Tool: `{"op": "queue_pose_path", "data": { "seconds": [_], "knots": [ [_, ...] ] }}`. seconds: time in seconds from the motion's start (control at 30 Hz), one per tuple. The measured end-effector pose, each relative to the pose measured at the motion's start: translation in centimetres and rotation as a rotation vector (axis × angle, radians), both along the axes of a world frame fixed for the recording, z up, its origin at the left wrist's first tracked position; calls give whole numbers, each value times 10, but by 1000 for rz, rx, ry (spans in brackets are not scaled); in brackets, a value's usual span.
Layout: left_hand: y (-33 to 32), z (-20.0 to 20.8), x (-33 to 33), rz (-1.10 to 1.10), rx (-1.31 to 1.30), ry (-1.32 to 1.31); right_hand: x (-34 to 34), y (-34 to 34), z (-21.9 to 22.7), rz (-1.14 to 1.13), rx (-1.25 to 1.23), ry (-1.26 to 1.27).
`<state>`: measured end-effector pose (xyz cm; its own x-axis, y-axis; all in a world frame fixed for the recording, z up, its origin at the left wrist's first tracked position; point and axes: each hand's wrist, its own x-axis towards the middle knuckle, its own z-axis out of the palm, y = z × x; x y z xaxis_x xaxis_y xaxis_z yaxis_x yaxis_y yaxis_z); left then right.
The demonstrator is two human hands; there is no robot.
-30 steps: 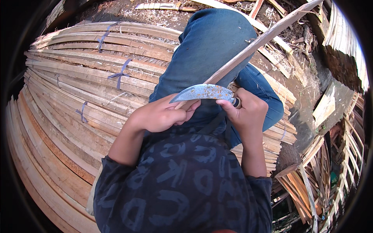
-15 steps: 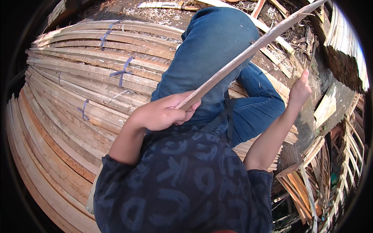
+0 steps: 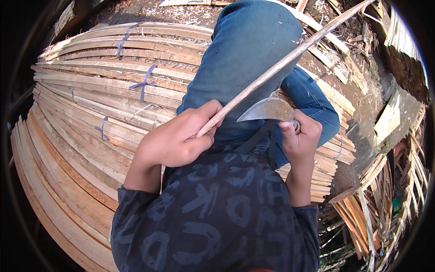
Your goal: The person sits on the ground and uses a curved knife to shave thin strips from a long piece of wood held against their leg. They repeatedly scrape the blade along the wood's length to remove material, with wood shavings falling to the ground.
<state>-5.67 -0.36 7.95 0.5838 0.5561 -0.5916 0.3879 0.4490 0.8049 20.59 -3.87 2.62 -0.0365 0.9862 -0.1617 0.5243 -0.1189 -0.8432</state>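
Observation:
My left hand (image 3: pixel 181 136) is closed round the near end of a long, thin wooden strip (image 3: pixel 272 71). The strip slants up to the right, over my jeans-clad thigh. In my right hand (image 3: pixel 301 136) is a curved knife (image 3: pixel 267 109), gripped in a fist with the thumb near the base of the blade. Its hooked, rust-stained blade points left toward the strip and appears apart from it. The knife's handle is mostly hidden by my fingers.
Long wooden strips (image 3: pixel 86 109) lie in stacked bundles at the left, some tied with blue cord (image 3: pixel 143 83). Shavings and offcuts (image 3: pixel 331 63) litter the ground ahead. On the right are a cut log (image 3: pixel 343 183), a flat slab (image 3: pixel 395 119) and a heap of thin slats (image 3: pixel 385 213).
My right hand has come in from the far right toward my lap, and the curved knife's blade now shows. The strip has turned slightly in my left hand.

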Motion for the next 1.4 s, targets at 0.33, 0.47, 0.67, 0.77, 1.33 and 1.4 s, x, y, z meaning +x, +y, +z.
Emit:
{"op": "queue_pose_path", "data": {
  "seconds": [0.33, 0.47, 0.67, 0.77, 1.33, 1.4],
  "knots": [
    [-11, -1, 4, 158, -59, 25, -26, 17, 30, 230, 62, -264],
    [-9, -3, 4, 133, -42, 17, -30, 13, 37, 274, 64, -380],
    [-6, -4, 1, 122, -46, 8, -30, 18, 32, 236, 149, -413],
    [-6, -6, 1, 106, -40, 7, -25, 20, 30, 240, 192, -450],
    [-15, -12, 2, 82, -85, 21, 53, 54, -2, -272, 123, -481],
    [-25, -17, -4, 115, -90, -18, 125, 66, -10, -567, 54, -443]
  ]
}}
